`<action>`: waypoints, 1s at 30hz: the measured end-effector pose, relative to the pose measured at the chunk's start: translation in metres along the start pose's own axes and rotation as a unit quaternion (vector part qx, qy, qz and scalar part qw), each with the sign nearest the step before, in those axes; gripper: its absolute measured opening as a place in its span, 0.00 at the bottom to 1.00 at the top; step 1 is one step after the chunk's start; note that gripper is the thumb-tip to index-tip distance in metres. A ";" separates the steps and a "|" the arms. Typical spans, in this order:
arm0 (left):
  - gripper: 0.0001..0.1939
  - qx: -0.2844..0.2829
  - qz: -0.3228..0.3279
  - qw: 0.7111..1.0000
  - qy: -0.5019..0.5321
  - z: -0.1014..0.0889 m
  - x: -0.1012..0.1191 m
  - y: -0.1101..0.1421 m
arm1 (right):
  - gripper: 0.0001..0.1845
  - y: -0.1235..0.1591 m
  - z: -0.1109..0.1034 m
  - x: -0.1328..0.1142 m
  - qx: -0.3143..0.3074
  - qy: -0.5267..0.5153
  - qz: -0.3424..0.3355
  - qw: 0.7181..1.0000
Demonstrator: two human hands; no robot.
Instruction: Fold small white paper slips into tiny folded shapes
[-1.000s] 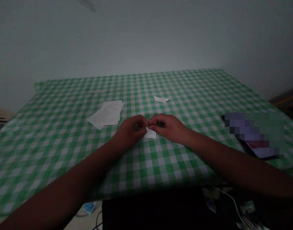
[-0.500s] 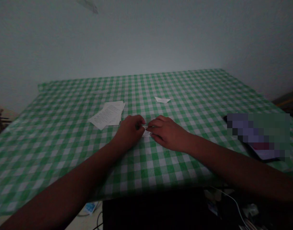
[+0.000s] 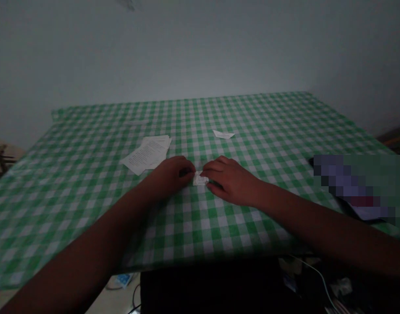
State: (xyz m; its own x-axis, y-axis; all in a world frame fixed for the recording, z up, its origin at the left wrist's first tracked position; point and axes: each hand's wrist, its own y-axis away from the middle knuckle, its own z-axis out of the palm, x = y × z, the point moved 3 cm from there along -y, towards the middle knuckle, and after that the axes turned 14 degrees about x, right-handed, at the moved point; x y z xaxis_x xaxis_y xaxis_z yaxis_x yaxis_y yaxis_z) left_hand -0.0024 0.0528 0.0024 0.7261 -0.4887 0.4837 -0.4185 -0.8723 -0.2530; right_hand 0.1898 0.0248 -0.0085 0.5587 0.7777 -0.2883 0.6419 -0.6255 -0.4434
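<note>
Folded paper (image 3: 200, 179) has open tablecloth (image 3: 203, 222) along its near edge.

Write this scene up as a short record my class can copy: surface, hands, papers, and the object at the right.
surface: green-and-white checked cloth
centre: small white printed paper piece, lying flat
left hand: fingertips at its left edge; contact unclear
right hand: fingers over its right part
left: overlapping white printed paper sheets
beyond hands: small white folded paper
far right: flat dark-edged object, mostly pixelated
</note>
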 end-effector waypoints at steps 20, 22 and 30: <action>0.08 -0.040 0.064 0.995 0.069 0.003 0.006 0.003 | 0.10 -0.007 0.000 0.017 0.027 -0.065 0.029 0.997; 0.08 -0.036 0.072 0.995 0.062 0.003 0.006 0.003 | 0.10 -0.007 0.000 0.017 0.029 -0.067 0.025 0.997; 0.09 -0.027 0.073 0.995 0.057 0.005 0.008 0.001 | 0.09 -0.008 0.000 0.018 0.036 -0.067 0.024 0.997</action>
State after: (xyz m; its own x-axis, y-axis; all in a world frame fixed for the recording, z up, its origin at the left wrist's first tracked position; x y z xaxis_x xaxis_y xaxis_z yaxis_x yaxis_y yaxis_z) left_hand 0.0055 0.0479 0.0020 0.5909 -0.6019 0.5372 -0.5452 -0.7887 -0.2839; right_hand 0.1940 0.0437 -0.0102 0.5095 0.7520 -0.4182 0.5741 -0.6591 -0.4858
